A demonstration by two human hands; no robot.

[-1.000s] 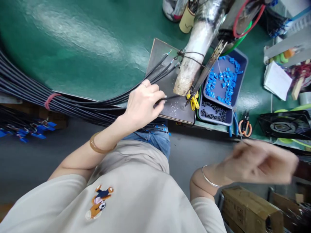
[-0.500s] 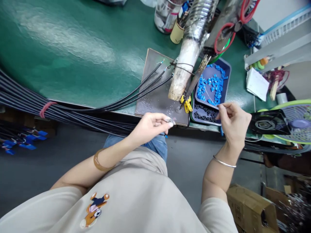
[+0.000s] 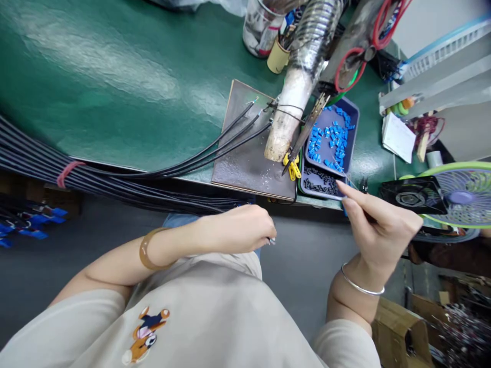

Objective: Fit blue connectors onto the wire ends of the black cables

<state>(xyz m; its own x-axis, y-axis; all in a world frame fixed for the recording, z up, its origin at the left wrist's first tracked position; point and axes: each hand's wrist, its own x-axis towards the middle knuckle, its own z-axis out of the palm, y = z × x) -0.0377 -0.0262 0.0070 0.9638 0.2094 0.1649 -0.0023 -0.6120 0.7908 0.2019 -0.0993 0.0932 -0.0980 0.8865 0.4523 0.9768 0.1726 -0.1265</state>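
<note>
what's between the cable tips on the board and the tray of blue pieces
In the head view, a whitish pipe end and a slanting metal strip come between the cable tips and the tray of blue pieces.

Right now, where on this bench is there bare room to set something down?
Bare: the wide green benchtop left of the brown board, beyond the black cables; also the board's lower-left corner. Crowded: rightward, around the yellow tool, parts trays and black fan.
</note>
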